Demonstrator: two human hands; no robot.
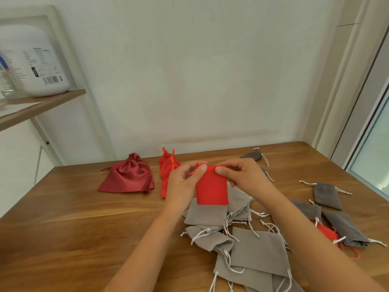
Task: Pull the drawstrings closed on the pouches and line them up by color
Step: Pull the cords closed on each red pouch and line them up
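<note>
I hold a bright red pouch [212, 190] upright above the table, its mouth at the top. My left hand [185, 182] pinches its top left corner and the red drawstring there. My right hand [242, 175] pinches the top right corner. Behind it lie a closed bright red pouch [167, 169] and a larger dark red satin pouch [128, 175], cinched shut. Under my forearms sits a heap of light grey pouches [252, 247] with white cords. Dark grey pouches [327, 196] lie to the right, one far back [253, 155].
The wooden table [73, 228] meets a white wall at the back. Another red pouch [326, 231] peeks out under a dark grey one at the right. A shelf [42, 102] with a white container stands at the upper left. A window frame runs along the right.
</note>
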